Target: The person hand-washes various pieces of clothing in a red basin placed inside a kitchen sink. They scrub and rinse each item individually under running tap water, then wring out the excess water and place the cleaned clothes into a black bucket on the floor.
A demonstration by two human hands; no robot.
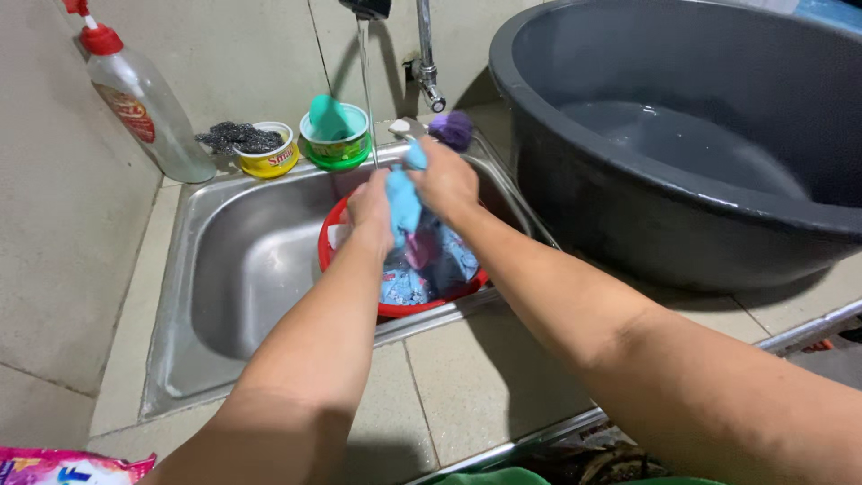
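Note:
Both my hands grip a wet blue patterned cloth [403, 199] over a red basin [328, 241] that sits in the steel sink [242, 269]. My left hand [370, 208] holds the cloth's left side, and my right hand [444, 180] holds its upper right part. The rest of the cloth hangs down into the basin, where more blue and pink fabric [440, 265] lies. A thin stream of water [366, 85] runs from the tap above, just behind my hands.
A big grey tub [628, 198] with water fills the counter at right. Behind the sink stand a clear bottle with a red cap [144, 103], a yellow cup with steel wool [265, 148], a green cup [337, 135] and a purple scrubber [452, 128]. A pink packet [63, 467] lies at bottom left.

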